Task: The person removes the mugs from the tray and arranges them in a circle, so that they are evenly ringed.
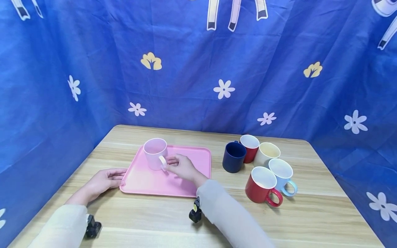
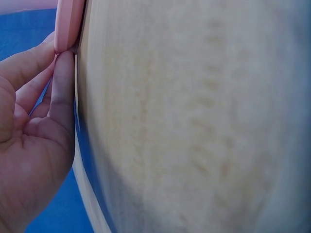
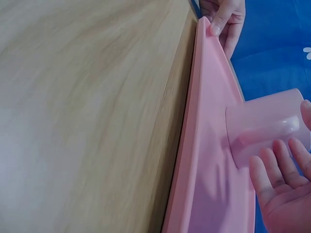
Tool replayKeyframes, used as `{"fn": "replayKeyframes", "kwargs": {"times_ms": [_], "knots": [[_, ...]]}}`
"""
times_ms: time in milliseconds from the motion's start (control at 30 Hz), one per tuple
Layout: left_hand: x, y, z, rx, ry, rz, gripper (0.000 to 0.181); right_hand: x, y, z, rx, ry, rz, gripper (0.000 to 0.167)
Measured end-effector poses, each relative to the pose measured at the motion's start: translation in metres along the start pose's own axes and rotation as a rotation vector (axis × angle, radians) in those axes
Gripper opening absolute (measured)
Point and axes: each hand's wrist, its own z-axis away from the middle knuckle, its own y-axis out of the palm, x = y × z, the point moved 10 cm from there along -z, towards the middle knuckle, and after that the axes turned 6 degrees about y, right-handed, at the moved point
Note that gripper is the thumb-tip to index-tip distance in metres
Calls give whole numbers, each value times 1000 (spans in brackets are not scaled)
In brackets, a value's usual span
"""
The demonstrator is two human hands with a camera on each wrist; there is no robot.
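Note:
A pink mug (image 1: 154, 155) stands upright on the left part of a pink tray (image 1: 195, 168), its handle facing my right hand. My right hand (image 1: 183, 167) is at that handle, thumb and fingers spread around it. In the right wrist view, the fingers (image 3: 272, 170) look loosely extended and not closed round the handle; whether the thumb touches it is hard to tell. My left hand (image 1: 103, 182) pinches the tray's near left corner, with the thumb (image 3: 221, 19) over the rim. The left wrist view shows the tray edge (image 2: 68, 24) between thumb and fingers.
To the right of the tray stand several mugs: dark blue (image 1: 234, 157), a red one (image 1: 250, 150) behind, cream (image 1: 266, 155), light blue (image 1: 280, 174) and a nearer red one (image 1: 262, 186). A blue patterned cloth (image 1: 186, 86) surrounds the wooden table (image 1: 149, 220).

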Motion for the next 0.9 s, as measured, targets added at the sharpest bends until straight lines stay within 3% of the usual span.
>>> {"fn": "replayKeyframes", "kwargs": {"times_ms": [233, 500, 767, 900], "knots": [[0, 0, 0, 6, -25, 7, 65, -2, 11, -7, -17, 45, 33, 28], [2, 1, -1, 11, -30, 16, 64, -4, 11, -8, -98, 80, 73, 17], [1, 0, 0, 2, -25, 10, 64, 2, 5, -3, -146, -9, 101, 16], [0, 0, 0, -1, -33, 5, 64, 1, 5, -1, -129, -19, 51, 16]]}}
